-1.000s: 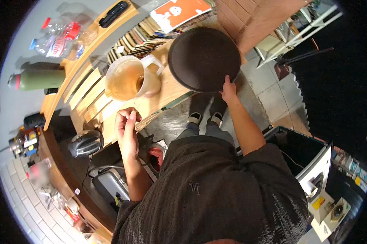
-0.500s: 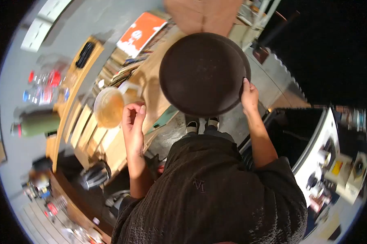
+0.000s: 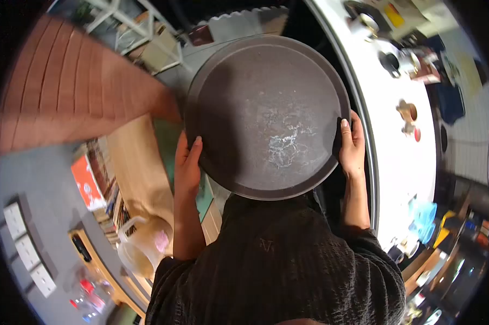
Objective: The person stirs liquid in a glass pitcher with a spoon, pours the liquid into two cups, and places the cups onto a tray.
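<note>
A large round brown serving tray (image 3: 233,108) is held in front of my body, with whitish cracked marks on its upper face. My left hand (image 3: 188,165) grips its left rim, thumb on top and fingers partly hidden beneath. On the opposite rim, my right hand (image 3: 353,146) has its thumb over the edge and its fingers around the outside. Nothing rests on the tray.
To the right runs a white counter (image 3: 401,151) with cups and a blue container (image 3: 421,216). A wooden bench (image 3: 139,162) on the left bears a plastic pitcher (image 3: 152,238) and books. Beyond it stands a brick pillar (image 3: 87,92). Bottles (image 3: 92,298) sit lower left.
My view has turned to the right, toward the white counter. My left hand, free before, has taken hold of the tray's left rim. The tray now shows its marked face and is closer to me.
</note>
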### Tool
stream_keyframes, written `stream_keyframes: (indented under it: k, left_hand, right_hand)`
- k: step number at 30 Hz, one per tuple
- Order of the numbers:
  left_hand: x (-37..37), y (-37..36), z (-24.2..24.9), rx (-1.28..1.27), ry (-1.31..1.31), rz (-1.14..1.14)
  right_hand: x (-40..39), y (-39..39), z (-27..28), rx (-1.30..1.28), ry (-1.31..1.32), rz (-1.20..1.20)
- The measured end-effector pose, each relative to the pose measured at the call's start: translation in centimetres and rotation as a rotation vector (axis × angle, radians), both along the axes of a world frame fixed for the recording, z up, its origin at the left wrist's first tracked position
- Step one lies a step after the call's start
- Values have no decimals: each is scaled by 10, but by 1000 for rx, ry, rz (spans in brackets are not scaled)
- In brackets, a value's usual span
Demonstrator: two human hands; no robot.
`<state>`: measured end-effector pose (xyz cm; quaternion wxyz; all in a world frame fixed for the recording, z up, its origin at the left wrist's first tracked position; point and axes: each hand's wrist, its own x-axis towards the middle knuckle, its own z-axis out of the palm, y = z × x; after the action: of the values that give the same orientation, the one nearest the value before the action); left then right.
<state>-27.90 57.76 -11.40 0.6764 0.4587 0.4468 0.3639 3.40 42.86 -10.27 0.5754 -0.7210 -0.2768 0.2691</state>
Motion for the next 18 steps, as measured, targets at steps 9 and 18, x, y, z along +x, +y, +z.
stream_keyframes:
  k: [9,18]
  left_hand:
    - [167,-53,-13,-77,216,-253]
    - [280,-75,-45,-27,53,-485]
  right_hand:
    - [125,-158,-44,-206,-14,-324]
    - [215,-199,-78,-315,-163,-327]
